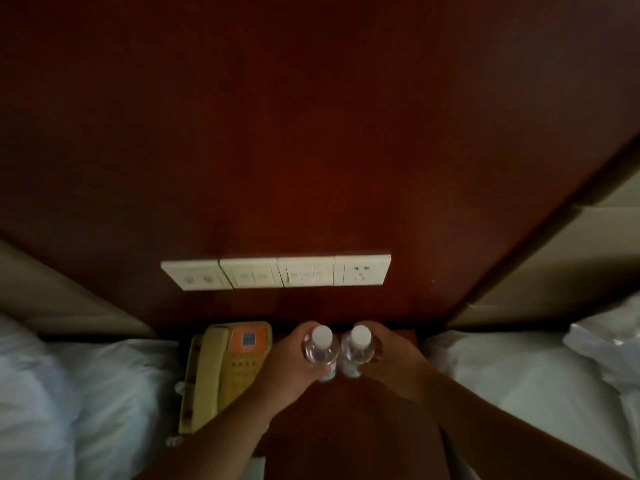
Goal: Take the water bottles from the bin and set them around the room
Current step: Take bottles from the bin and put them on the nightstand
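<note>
Two clear water bottles with white caps stand upright side by side at the back of a dark wooden nightstand (346, 427). My left hand (292, 365) grips the left bottle (321, 348) around its body. My right hand (389, 358) grips the right bottle (358, 346) the same way. The bottles almost touch each other. Their bases are hidden by my fingers, so I cannot tell whether they rest on the wood. No bin is in view.
A yellow desk telephone (225, 372) lies on the nightstand just left of my left hand. A row of white switches and sockets (277, 274) sits on the wooden wall panel above. White bedding (69, 393) flanks the nightstand on the left, and another bed (536, 386) on the right.
</note>
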### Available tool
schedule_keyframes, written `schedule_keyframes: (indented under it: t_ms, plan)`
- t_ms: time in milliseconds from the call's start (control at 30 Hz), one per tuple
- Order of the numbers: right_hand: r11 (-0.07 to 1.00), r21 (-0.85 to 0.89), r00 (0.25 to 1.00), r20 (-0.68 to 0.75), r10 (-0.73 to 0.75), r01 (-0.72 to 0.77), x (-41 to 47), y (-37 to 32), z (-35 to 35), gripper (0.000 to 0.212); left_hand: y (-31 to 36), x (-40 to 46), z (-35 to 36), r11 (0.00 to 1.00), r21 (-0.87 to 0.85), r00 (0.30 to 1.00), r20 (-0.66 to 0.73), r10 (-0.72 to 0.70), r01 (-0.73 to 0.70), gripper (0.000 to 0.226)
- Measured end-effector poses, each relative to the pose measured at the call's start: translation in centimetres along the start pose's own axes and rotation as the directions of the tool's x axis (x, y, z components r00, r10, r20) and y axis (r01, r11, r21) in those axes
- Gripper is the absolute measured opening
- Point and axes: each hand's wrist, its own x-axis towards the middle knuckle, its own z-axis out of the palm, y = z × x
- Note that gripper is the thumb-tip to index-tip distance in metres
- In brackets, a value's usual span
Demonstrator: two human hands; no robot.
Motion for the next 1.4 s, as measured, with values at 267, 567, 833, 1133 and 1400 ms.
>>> schedule_keyframes:
  t_ms: [267,567,833,1133,1400]
  plan:
    - [1.000,0.011,0.999,0.048,0.001,-0.002,2.9,4.4,1.9,0.066,-2.4,2.0,2.6,0.999,0.033,1.000,-0.003,-0.028,0.028,0.064]
    - [1.000,-0.021,0.995,0.100,0.005,-0.003,3.1,4.8,1.7,0.074,-3.9,2.1,3.8,0.998,0.016,0.998,-0.024,-0.054,0.055,0.068]
    - [0.997,-0.070,0.999,0.022,-0.023,0.025,0.3,-0.2,-1.7,0.059,1.1,-0.9,-0.2,0.988,0.003,0.988,0.028,-0.153,0.153,0.106]
    - [0.928,-0.051,0.929,0.046,-0.367,0.369,-4.4,-22.7,-5.4,0.018,12.1,-8.0,-14.1,0.942,-0.332,0.877,-0.437,-0.198,0.047,0.041]
    - [0.758,0.182,0.728,0.208,-0.653,0.627,-14.3,-46.8,3.0,0.024,17.7,-29.3,-31.4,0.977,-0.215,0.546,-0.817,-0.188,0.015,0.033]
